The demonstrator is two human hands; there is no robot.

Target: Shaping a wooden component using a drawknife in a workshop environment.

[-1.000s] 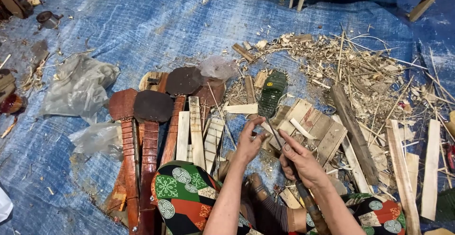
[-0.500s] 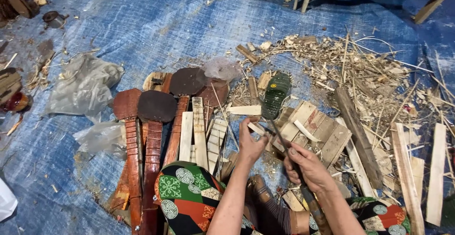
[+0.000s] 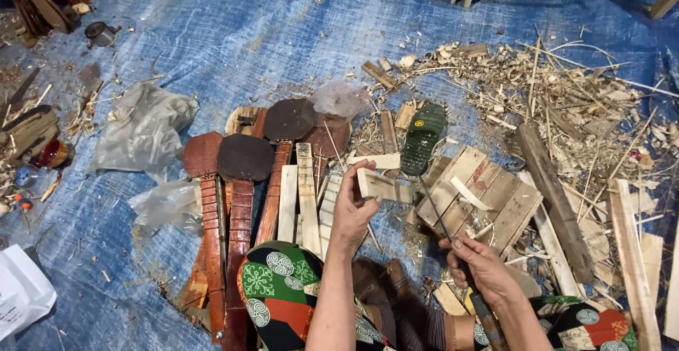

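**Pale wood piece in your left hand, long blade in your right**

Far to your left, a crumpled clear plastic sheet (image 3: 145,128) lies on the blue tarp (image 3: 233,32) that covers the floor. Next come the dark reddish-brown paddle-shaped wooden pieces (image 3: 244,181), laid side by side with their round heads away from you, and a few pale slats (image 3: 305,188) beside them.

Your left hand (image 3: 351,213) is raised just right of those slats. Its fingers are closed on one end of a short, pale wood piece (image 3: 385,186), a flat, light-coloured, freshly cut block that sticks out to the right of the hand, held above the tarp.

A green sandal (image 3: 422,137) lies sole up just beyond it. Your right hand (image 3: 481,266) is lower and to the right, wrapped around the handle of a long thin blade (image 3: 433,206). The blade slants up and left, and its tip reaches the right end of the wood piece. Past it sit a slatted wooden board (image 3: 488,195) and a heap of shavings (image 3: 566,96).
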